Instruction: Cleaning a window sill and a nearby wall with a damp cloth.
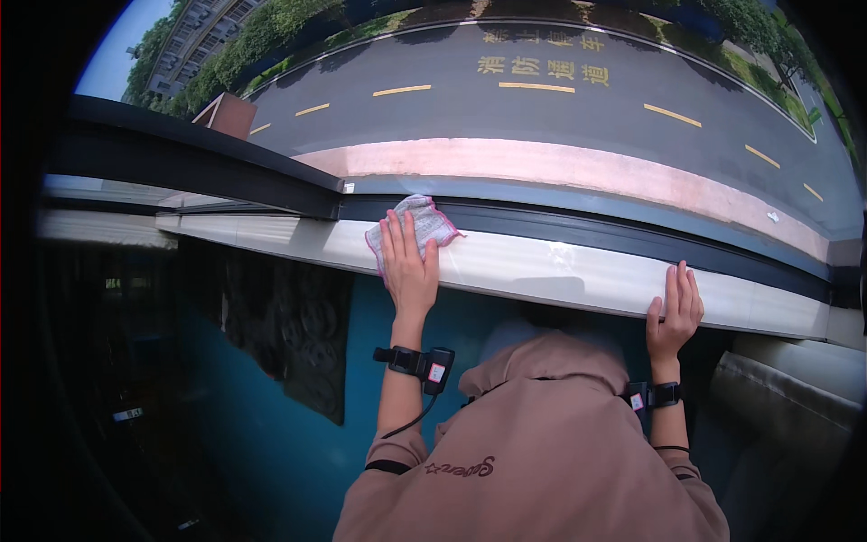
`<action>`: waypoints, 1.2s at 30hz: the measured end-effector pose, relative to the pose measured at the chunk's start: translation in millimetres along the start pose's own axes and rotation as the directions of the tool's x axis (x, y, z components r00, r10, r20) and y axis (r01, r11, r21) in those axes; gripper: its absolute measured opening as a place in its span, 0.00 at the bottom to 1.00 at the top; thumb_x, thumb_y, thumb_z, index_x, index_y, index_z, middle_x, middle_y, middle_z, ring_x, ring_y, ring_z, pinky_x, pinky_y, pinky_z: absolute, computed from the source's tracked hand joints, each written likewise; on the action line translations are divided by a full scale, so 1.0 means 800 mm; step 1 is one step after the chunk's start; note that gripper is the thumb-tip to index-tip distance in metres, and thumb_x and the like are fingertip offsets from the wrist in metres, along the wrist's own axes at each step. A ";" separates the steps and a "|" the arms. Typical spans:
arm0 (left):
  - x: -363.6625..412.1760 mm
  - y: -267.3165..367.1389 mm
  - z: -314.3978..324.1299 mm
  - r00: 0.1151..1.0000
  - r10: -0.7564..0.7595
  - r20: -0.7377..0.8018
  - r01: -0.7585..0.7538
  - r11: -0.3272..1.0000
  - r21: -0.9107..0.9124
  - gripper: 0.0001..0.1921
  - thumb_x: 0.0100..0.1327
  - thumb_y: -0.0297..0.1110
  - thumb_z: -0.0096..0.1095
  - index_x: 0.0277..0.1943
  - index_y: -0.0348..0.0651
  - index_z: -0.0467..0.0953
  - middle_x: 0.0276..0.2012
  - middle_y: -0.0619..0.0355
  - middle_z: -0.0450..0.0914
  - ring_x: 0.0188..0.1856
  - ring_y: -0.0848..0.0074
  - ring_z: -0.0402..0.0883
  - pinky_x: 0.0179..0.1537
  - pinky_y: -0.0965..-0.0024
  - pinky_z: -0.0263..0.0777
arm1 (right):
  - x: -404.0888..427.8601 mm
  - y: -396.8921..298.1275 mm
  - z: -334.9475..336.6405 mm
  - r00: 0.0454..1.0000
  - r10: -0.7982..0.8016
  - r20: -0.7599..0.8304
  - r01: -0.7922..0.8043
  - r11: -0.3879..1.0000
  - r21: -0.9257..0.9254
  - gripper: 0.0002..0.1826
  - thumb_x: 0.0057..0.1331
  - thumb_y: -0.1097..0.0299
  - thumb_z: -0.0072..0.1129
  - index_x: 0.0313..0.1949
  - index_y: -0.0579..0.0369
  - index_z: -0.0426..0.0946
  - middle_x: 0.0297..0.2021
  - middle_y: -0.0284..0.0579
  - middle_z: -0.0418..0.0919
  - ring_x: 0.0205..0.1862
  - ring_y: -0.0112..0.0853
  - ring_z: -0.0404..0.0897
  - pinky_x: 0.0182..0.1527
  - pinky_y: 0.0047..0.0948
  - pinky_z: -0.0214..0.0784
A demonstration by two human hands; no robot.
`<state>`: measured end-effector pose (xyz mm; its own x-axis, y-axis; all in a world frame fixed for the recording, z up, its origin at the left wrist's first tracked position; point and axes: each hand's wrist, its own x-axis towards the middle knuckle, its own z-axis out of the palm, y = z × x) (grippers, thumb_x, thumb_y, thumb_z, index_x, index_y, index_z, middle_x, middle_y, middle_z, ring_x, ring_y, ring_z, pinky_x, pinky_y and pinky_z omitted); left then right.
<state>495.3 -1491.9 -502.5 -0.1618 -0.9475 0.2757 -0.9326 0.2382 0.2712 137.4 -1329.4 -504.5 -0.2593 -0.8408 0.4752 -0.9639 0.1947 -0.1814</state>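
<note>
My left hand [408, 271] lies flat, fingers together, on a pale cleaning cloth [433, 223] with a pink edge. The cloth is spread over the white window sill [501, 261] and reaches onto the dark metal window frame [582, 234]. Further right, my right hand [674, 311] rests on the sill with its fingertips at the frame and nothing visible in it. Whether the left fingers grip the cloth or only press on it, I cannot tell. Each wrist carries a black strapped device.
The window is open above a pink ledge [474, 159] and a road [460, 115] far below. A dark window sash [203, 156] stands at the left. Beige fabric [786, 386] hangs at the lower right. A dark patterned mat or panel [305, 332] lies over the blue-green floor.
</note>
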 end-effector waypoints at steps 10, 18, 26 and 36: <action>0.005 -0.063 0.008 0.951 -0.307 -0.033 0.309 0.944 0.119 0.30 0.69 0.44 0.41 0.69 0.37 0.52 0.70 0.42 0.49 0.72 0.51 0.44 0.68 0.50 0.38 | -0.001 0.005 0.014 0.990 -0.090 -0.107 0.090 0.996 -0.003 0.24 0.61 0.63 0.39 0.52 0.59 0.77 0.53 0.46 0.76 0.55 0.37 0.74 0.54 0.30 0.60; -0.022 0.177 0.014 0.946 0.299 0.123 -0.263 0.933 -0.244 0.28 0.65 0.42 0.50 0.66 0.46 0.61 0.68 0.49 0.56 0.70 0.53 0.53 0.66 0.49 0.48 | 0.006 0.000 0.010 0.987 -0.145 -0.063 0.145 0.989 -0.012 0.24 0.61 0.66 0.39 0.52 0.60 0.76 0.54 0.47 0.76 0.56 0.37 0.74 0.55 0.29 0.59; -0.035 0.204 0.031 0.884 0.466 0.017 -0.419 0.809 -0.413 0.24 0.64 0.42 0.53 0.63 0.57 0.67 0.67 0.56 0.60 0.67 0.59 0.59 0.64 0.52 0.56 | -0.002 -0.002 0.002 0.989 -0.144 0.022 0.145 0.988 -0.054 0.23 0.66 0.68 0.36 0.57 0.60 0.70 0.58 0.47 0.71 0.61 0.39 0.69 0.58 0.33 0.56; -0.017 -0.099 -0.019 0.975 -0.172 -0.140 0.174 0.985 0.001 0.23 0.69 0.43 0.44 0.66 0.54 0.63 0.68 0.50 0.57 0.69 0.54 0.54 0.66 0.50 0.48 | 0.000 -0.023 0.002 0.999 -0.012 -0.029 0.011 1.000 -0.022 0.21 0.69 0.69 0.36 0.58 0.62 0.69 0.61 0.48 0.68 0.63 0.41 0.65 0.64 0.38 0.52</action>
<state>576.5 -1495.1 -513.7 0.0479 -0.9350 0.3515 -0.9467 0.0697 0.3145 155.3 -1333.9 -502.5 -0.2494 -0.8279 0.5025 -0.9679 0.1963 -0.1569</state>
